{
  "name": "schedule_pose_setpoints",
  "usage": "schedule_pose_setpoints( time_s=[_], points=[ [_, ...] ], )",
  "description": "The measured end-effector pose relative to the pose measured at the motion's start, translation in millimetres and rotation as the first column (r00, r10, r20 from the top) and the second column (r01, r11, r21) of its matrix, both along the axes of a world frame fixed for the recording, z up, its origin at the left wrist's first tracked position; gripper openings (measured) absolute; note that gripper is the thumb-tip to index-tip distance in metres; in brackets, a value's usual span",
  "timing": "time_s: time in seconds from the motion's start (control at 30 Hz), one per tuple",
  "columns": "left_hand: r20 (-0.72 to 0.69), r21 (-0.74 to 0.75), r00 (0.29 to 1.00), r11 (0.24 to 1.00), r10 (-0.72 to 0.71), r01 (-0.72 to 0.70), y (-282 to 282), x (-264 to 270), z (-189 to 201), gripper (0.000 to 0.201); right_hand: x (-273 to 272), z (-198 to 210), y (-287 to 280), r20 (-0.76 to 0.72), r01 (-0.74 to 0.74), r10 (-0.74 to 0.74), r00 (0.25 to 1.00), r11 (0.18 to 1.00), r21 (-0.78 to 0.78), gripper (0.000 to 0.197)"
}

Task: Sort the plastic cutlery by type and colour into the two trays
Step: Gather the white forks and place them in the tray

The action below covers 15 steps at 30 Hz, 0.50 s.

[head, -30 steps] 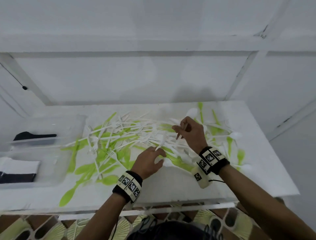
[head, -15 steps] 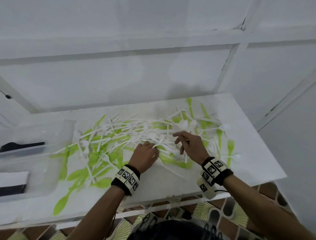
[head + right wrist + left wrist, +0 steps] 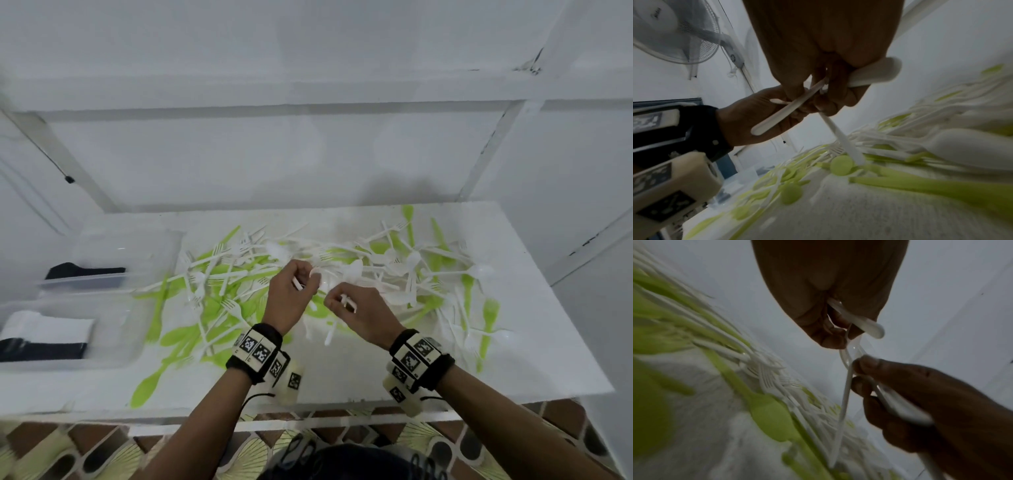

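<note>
Green and white plastic forks and spoons lie in a loose pile (image 3: 212, 294) across the white table (image 3: 342, 373). Both hands hover close together over the pile's middle. My left hand (image 3: 305, 281) grips the handle of a white piece of cutlery (image 3: 869, 327). My right hand (image 3: 339, 301) holds a thick white handle (image 3: 875, 73) in its fist, and its fingertips pinch a second long white piece (image 3: 844, 402) that hangs down to the pile. The left hand (image 3: 793, 104) touches that piece too. Two clear trays, far (image 3: 171, 240) and near (image 3: 133, 329), stand at the table's left.
A dark item (image 3: 85, 272) lies in the far tray, and a white and black one (image 3: 44, 335) in the near tray. The table's front edge (image 3: 308, 411) runs just under my wrists. A white fan (image 3: 674, 32) stands to the left, and patterned floor shows below.
Both hands have lifted off the pile and come together at its middle, each now holding white cutlery. The head view has shifted slightly.
</note>
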State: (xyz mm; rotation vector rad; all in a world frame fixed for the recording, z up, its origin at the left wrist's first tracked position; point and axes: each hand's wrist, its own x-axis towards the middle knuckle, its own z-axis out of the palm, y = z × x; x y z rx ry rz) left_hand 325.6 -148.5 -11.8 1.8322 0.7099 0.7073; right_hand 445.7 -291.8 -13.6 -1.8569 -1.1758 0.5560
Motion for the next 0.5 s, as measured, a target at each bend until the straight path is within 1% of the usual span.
schedule_pose_setpoints(
  time_s=[0.07, 0.13, 0.23, 0.3, 0.4, 0.43, 0.5],
  points=[
    [0.001, -0.003, 0.999, 0.999, 0.034, -0.034, 2.5, -3.4, -4.9, 0.009, -6.4, 0.8, 7.6, -0.024, 0.018, -0.018, 1.0, 1.0, 0.005, 0.007],
    [-0.009, -0.006, 0.998, 0.998, 0.067, -0.067, 4.7, -7.4, -7.7, 0.009, -10.0, -0.2, 13.3, -0.01, 0.027, -0.027, 1.0, 0.999, 0.03, 0.006],
    [0.015, -0.061, 0.994, 0.993, 0.105, -0.104, 7.7, -14.0, -8.0, 0.01, -12.1, -7.1, 19.9, 0.0, 0.0, 0.0, 1.0, 0.999, 0.041, 0.023],
    [-0.002, -0.094, 0.994, 0.99, 0.11, -0.109, 7.0, -17.5, -7.9, 0.014, -12.4, -10.5, 21.7, -0.011, 0.012, -0.012, 1.0, 0.999, 0.052, 0.031],
    [-0.022, -0.059, 0.995, 0.994, 0.093, -0.094, 5.2, -19.3, -9.1, 0.021, -15.3, -7.7, 23.0, -0.078, -0.014, 0.018, 0.997, 0.998, 0.059, 0.026],
    [-0.02, -0.066, 0.996, 0.993, 0.092, -0.093, 5.6, -19.6, -10.9, 0.021, -15.5, -8.0, 23.4, -0.078, -0.019, 0.024, 0.997, 0.998, 0.059, 0.026],
    [-0.031, -0.072, 0.995, 0.992, 0.097, -0.099, 4.9, -19.0, -11.6, 0.021, -13.3, -11.0, 24.5, -0.02, 0.008, -0.007, 1.0, 0.998, 0.055, 0.031]
  ],
)
